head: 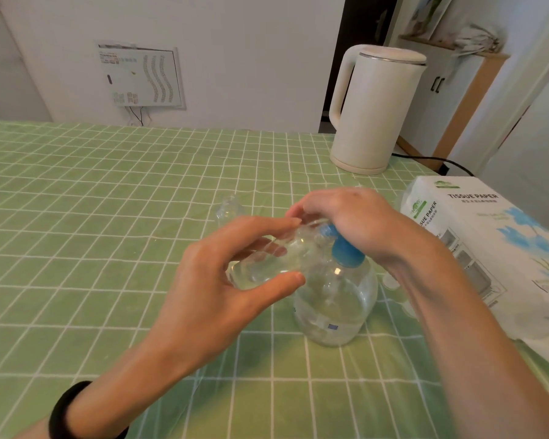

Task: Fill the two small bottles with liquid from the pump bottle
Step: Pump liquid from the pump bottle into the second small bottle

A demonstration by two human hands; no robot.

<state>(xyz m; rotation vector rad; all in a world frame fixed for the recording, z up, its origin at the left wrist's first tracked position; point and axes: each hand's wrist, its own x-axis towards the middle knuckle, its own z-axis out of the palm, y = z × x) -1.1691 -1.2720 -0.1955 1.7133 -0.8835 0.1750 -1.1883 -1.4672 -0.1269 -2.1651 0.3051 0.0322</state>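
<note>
A clear pump bottle (335,305) with a blue pump head (346,248) stands on the green checked tablecloth (108,217). My right hand (352,217) rests on top of the pump head, fingers curled over it. My left hand (222,267) holds a small clear bottle (267,261) tilted on its side between thumb and fingers, its mouth up against the blue nozzle. Clear liquid shows in this bottle. A second small clear bottle (230,207) stands upright on the cloth just behind my hands.
A white electric kettle (374,112) stands at the back right with its black cord (431,160) trailing off the table. A white tissue paper box (476,248) lies at the right edge. A small clear cap (390,280) lies beside the pump bottle.
</note>
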